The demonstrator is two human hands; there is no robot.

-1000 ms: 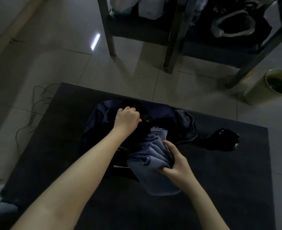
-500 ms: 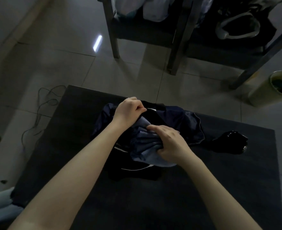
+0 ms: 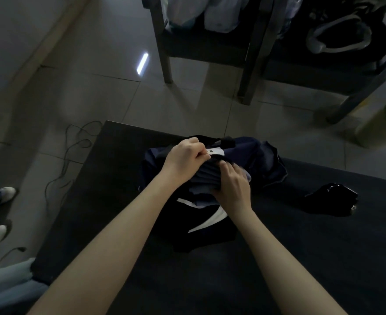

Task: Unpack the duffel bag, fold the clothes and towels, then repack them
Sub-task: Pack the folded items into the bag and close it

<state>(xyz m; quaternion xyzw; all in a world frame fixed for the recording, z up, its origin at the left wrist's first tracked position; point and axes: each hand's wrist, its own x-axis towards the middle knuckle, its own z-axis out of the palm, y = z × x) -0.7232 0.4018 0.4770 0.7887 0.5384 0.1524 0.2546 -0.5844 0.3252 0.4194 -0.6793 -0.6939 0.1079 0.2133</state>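
dim black tabletop (image 3: 119, 201) carries a navy fabric duffel bag (image 3: 267, 164); left hand (image 3: 185, 158) pinches its rim, right hand (image 3: 233, 187) curls over a folded grey-blue cloth (image 3: 201, 178) in the mouth. soft, light, probably best gripped across the folds.

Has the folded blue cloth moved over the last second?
Yes. Against the black table, the blue cloth went away from the person, into the duffel bag opening, under the right hand.
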